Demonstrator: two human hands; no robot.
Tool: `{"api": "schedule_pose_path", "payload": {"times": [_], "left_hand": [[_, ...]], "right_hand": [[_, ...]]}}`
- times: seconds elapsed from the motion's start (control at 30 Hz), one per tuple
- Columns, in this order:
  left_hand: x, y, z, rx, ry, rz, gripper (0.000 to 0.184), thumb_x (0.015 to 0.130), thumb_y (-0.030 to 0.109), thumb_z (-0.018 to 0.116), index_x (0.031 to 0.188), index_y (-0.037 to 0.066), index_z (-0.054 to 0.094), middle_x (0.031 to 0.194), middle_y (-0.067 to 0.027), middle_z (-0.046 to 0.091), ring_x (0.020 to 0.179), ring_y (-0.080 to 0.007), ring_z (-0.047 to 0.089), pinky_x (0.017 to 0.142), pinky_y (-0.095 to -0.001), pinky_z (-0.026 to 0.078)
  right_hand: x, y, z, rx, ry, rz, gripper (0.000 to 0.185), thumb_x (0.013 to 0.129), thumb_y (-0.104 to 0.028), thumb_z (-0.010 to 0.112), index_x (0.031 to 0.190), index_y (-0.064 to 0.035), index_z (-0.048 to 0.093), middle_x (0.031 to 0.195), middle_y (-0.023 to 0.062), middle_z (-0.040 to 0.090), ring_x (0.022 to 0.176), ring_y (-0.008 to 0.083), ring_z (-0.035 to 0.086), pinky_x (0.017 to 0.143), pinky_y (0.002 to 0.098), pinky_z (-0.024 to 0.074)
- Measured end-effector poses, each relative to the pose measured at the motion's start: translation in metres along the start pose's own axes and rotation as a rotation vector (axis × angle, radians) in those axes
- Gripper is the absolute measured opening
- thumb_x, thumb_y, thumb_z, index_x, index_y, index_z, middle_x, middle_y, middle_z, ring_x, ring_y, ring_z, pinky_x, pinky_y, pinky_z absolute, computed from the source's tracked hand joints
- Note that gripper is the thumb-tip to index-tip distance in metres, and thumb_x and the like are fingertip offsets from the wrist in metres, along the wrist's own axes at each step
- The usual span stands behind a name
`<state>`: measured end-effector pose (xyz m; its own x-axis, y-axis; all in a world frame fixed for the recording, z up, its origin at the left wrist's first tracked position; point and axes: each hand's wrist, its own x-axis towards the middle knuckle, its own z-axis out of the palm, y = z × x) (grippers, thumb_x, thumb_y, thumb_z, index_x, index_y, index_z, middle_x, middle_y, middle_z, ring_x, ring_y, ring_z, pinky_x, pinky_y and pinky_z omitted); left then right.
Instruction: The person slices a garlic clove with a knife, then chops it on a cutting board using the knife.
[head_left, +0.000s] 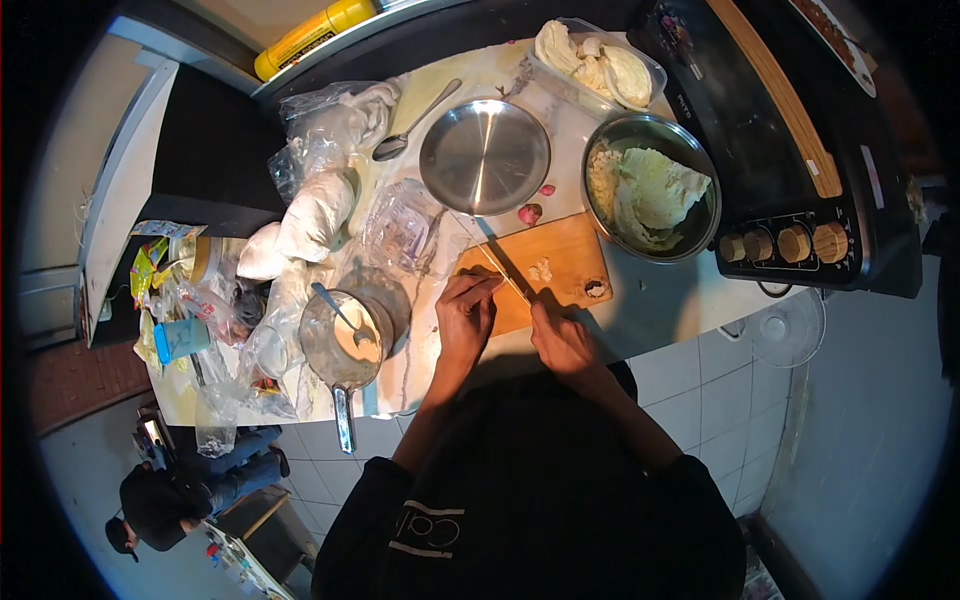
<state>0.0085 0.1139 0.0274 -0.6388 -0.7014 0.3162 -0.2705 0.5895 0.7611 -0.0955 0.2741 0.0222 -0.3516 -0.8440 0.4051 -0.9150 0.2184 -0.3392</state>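
Note:
My right hand (562, 340) grips a knife (502, 268), its blade angled up and left over the wooden cutting board (575, 245). Close beside the blade, my left hand (467, 310) rests at the board's left edge with fingers pressed together; whatever they hold is hidden. Small pale chopped pieces (540, 268) lie on the board, right of the blade. Just beyond the board are a red shallot (530, 213) and a smaller red piece (547, 189). A round steel plate (485, 155) lies behind them.
A steel bowl (707, 222) holds cabbage leaf and chopped bits. Behind it stands a plastic tub (655, 88) of pale leaves. Left are a saucepan (343, 400) with a spoon, plastic bags (320, 215) and a large spoon (392, 147). A black oven (850, 240) stands right. Another person (170, 500) is lower left.

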Motion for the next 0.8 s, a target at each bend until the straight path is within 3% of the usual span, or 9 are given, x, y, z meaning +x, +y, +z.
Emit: {"api": "schedule_pose_path", "payload": {"times": [0.17, 0.23, 0.27, 0.33, 0.47, 0.53, 0.63, 0.73, 0.8], "left_hand": [[0.002, 0.003, -0.002, -0.017, -0.047, -0.066, 0.027, 0.071, -0.013, 0.063, 0.091, 0.001, 0.074, 0.087, -0.0127, 0.070, 0.081, -0.0308, 0.064, 0.075, -0.0366, 0.052], [0.002, 0.001, -0.002, -0.019, -0.044, -0.046, 0.027, 0.071, -0.013, 0.063, 0.091, 0.000, 0.074, 0.087, -0.0129, 0.070, 0.081, -0.0309, 0.064, 0.075, -0.0366, 0.052], [0.003, 0.000, -0.001, -0.020, -0.036, -0.027, 0.027, 0.071, -0.013, 0.063, 0.091, 0.000, 0.074, 0.087, -0.0131, 0.070, 0.081, -0.0309, 0.064, 0.075, -0.0365, 0.052], [0.004, 0.003, -0.002, -0.012, -0.039, -0.029, 0.026, 0.071, -0.013, 0.064, 0.090, 0.000, 0.074, 0.088, -0.0131, 0.070, 0.081, -0.0308, 0.064, 0.075, -0.0364, 0.052], [0.005, 0.003, -0.001, -0.008, -0.023, -0.026, 0.025, 0.071, -0.013, 0.063, 0.090, 0.000, 0.073, 0.089, -0.0129, 0.071, 0.082, -0.0307, 0.065, 0.076, -0.0362, 0.052], [0.005, 0.005, 0.000, -0.018, -0.014, -0.020, 0.025, 0.072, -0.013, 0.063, 0.090, 0.000, 0.073, 0.090, -0.0128, 0.071, 0.082, -0.0305, 0.065, 0.076, -0.0362, 0.052], [0.007, 0.007, -0.002, -0.036, -0.016, -0.027, 0.023, 0.074, -0.012, 0.063, 0.091, 0.001, 0.073, 0.091, -0.0127, 0.071, 0.083, -0.0304, 0.066, 0.077, -0.0363, 0.053], [0.007, 0.006, -0.002, -0.044, -0.045, -0.059, 0.020, 0.077, -0.009, 0.064, 0.092, 0.001, 0.073, 0.093, -0.0131, 0.071, 0.085, -0.0310, 0.066, 0.078, -0.0365, 0.053], [0.007, 0.003, -0.003, -0.044, -0.056, -0.073, 0.018, 0.079, -0.008, 0.064, 0.093, 0.001, 0.072, 0.093, -0.0133, 0.071, 0.086, -0.0314, 0.066, 0.079, -0.0367, 0.053]], "right_hand": [[0.000, -0.002, 0.001, 0.047, -0.068, 0.051, 0.035, 0.087, -0.014, 0.067, 0.121, -0.0109, 0.058, 0.083, 0.0081, 0.062, 0.067, 0.0274, 0.061, 0.067, 0.0411, 0.0505], [0.014, -0.004, -0.009, 0.207, -0.480, 0.262, 0.025, 0.092, -0.016, 0.059, 0.114, -0.0082, 0.051, 0.083, 0.0151, 0.064, 0.076, 0.0356, 0.065, 0.070, 0.0491, 0.0495], [0.009, -0.003, -0.004, 0.208, -0.481, 0.266, 0.025, 0.092, -0.016, 0.059, 0.114, -0.0082, 0.051, 0.083, 0.0151, 0.064, 0.076, 0.0356, 0.065, 0.070, 0.0491, 0.0495], [0.000, -0.004, 0.006, -0.106, -0.289, 0.055, 0.030, 0.085, -0.011, 0.060, 0.115, -0.0085, 0.056, 0.076, 0.0084, 0.057, 0.058, 0.0210, 0.058, 0.059, 0.0345, 0.0495], [0.004, -0.007, 0.005, -0.094, -0.361, 0.116, 0.033, 0.083, -0.010, 0.060, 0.116, -0.0080, 0.057, 0.069, 0.0063, 0.051, 0.056, 0.0207, 0.056, 0.056, 0.0339, 0.0480], [0.009, -0.008, 0.000, -0.043, -0.544, 0.206, 0.035, 0.082, -0.010, 0.059, 0.117, -0.0065, 0.057, 0.065, 0.0044, 0.045, 0.057, 0.0205, 0.055, 0.056, 0.0337, 0.0471], [-0.008, -0.003, 0.006, -0.122, -0.289, 0.076, 0.031, 0.085, -0.008, 0.057, 0.116, -0.0043, 0.057, 0.062, 0.0056, 0.046, 0.056, 0.0234, 0.056, 0.058, 0.0378, 0.0492], [-0.008, 0.001, 0.000, -0.021, -0.221, 0.039, 0.032, 0.084, -0.008, 0.057, 0.116, -0.0022, 0.057, 0.062, 0.0072, 0.048, 0.056, 0.0241, 0.056, 0.058, 0.0392, 0.0496], [0.003, 0.001, -0.009, -0.005, -0.367, 0.105, 0.036, 0.084, -0.008, 0.058, 0.119, -0.0012, 0.057, 0.064, 0.0068, 0.047, 0.057, 0.0218, 0.054, 0.057, 0.0370, 0.0481]]}}
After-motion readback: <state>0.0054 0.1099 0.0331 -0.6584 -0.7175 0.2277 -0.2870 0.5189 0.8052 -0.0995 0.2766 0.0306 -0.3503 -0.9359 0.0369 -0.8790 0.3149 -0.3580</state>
